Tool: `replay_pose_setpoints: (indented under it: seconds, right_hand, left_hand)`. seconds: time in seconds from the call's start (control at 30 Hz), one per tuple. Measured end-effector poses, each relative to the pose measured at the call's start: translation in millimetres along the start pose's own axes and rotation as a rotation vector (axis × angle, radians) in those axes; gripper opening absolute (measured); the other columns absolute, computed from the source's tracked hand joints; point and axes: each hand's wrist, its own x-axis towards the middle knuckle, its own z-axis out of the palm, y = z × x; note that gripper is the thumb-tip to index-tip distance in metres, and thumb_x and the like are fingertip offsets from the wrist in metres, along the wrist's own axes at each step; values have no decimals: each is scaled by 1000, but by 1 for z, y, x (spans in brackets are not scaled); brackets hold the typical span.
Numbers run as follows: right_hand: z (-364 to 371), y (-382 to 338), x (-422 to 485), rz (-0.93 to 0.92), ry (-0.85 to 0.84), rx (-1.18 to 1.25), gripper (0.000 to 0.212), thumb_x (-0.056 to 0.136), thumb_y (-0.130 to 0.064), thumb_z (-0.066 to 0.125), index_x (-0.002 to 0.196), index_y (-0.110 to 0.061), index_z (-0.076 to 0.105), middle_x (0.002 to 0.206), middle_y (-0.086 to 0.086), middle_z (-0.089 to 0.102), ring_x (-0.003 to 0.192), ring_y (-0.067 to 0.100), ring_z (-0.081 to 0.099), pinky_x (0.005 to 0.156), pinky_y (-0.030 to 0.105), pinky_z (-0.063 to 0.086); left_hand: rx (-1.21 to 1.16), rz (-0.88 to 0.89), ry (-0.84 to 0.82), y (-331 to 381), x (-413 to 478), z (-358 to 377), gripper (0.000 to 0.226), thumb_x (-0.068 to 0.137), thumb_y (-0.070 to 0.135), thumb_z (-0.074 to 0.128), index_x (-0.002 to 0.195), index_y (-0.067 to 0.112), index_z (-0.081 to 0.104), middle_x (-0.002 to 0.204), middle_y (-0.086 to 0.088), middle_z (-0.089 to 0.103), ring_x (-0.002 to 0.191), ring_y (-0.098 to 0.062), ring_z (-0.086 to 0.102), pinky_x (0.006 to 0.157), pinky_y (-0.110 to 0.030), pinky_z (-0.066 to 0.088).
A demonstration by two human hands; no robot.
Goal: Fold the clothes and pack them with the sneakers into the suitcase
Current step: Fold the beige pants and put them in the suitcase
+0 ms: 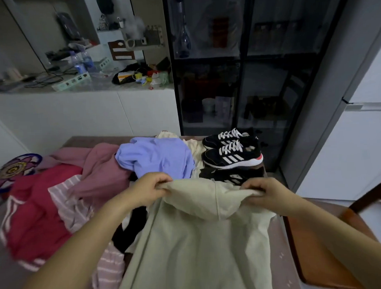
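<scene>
Both my hands, left (151,186) and right (263,192), pinch the pale beige cotton garment (195,241) over the table (282,260); nothing folded yet, black striped sneakers (231,151) waiting, no suitcase in view.

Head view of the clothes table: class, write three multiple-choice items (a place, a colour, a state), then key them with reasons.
1. Where do the sneakers stand? A) far right corner of the table B) the floor C) a chair
2. The garment held up in front is: A) red B) pale beige C) blue
3. The left hand and right hand are: A) flat and open B) gripping the garment's top edge C) each holding a shoe
Key: 1 A, the pair stands side by side there; 2 B, its cloth is beige; 3 B, both curl round that edge.
</scene>
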Motion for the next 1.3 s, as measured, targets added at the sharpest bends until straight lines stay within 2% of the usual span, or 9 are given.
replay_pose_setpoints:
  seconds: [0.17, 0.47, 0.53, 0.63, 0.87, 0.93, 1.07, 1.17, 1.3]
  right_hand:
    - [56, 25, -36, -113, -128, -430, 32, 74, -27, 68, 104, -37, 67, 92, -19, 65, 87, 0, 59, 80, 25, 47]
    - [114, 56, -63, -45, -204, -465, 47, 77, -39, 61, 124, -45, 55, 97, -17, 53, 95, 6, 53, 91, 33, 39]
    - [119, 57, -70, 26, -262, -450, 64, 69, -73, 54, 127, -45, 51, 104, -17, 50, 98, 4, 51, 95, 30, 36]
    - [125, 62, -76, 93, -221, -317, 96, 53, -94, 36, 130, -38, 52, 112, -19, 46, 102, 2, 49, 95, 24, 39]
    - [140, 60, -87, 105, -308, -633, 62, 82, -48, 58, 139, -48, 32, 140, -14, 30, 126, 11, 34, 105, 30, 22]
    - [141, 60, -86, 127, -345, -683, 62, 83, -45, 58, 139, -47, 32, 142, -12, 29, 129, 13, 31, 108, 32, 20]
    - [120, 54, -62, 135, -90, -635, 57, 82, -52, 61, 135, -40, 44, 140, -11, 38, 128, 12, 37, 105, 31, 23]
    - [98, 47, -39, 154, 49, -624, 64, 82, -53, 61, 140, -36, 39, 141, -6, 36, 130, 17, 35, 105, 35, 26]
    - [89, 43, -11, 284, -13, -619, 81, 78, -55, 65, 145, -38, 23, 148, -1, 29, 136, 23, 29, 109, 41, 25]
  left_hand:
    - [458, 203, -6, -23, -67, 49, 24, 75, 17, 45, 95, 25, 55, 91, -2, 58, 84, -22, 59, 69, -32, 44]
    - [491, 188, -61, -55, -102, 83, 32, 63, 10, 53, 92, 21, 62, 89, 0, 61, 80, -22, 63, 67, -21, 39]
    - [490, 140, -113, -58, -106, 89, 37, 71, 37, 52, 104, 22, 62, 102, 3, 60, 95, -18, 59, 78, -22, 42]
    - [461, 38, -211, -56, -111, 97, 87, 59, 86, 39, 120, 27, 57, 115, 9, 55, 108, -9, 52, 91, -29, 43]
    - [676, 43, -305, -47, -113, 120, 72, 77, 73, 29, 144, 49, 18, 156, 11, 9, 141, -14, 17, 110, -38, 26]
    - [700, -33, -384, -49, -111, 123, 68, 82, 74, 32, 144, 50, 18, 157, 9, 11, 142, -16, 17, 112, -39, 22]
    - [542, -72, -202, -40, -92, 110, 112, 50, 94, -12, 138, 46, 37, 152, 9, 27, 138, -15, 27, 112, -34, 24]
    - [528, -64, -129, -35, -78, 106, 99, 62, 90, 5, 145, 41, 26, 156, 5, 19, 142, -16, 19, 114, -36, 21]
    - [547, -147, -93, -35, -79, 125, 77, 84, 67, 43, 148, 37, 14, 159, 0, 5, 145, -23, 7, 117, -43, 16]
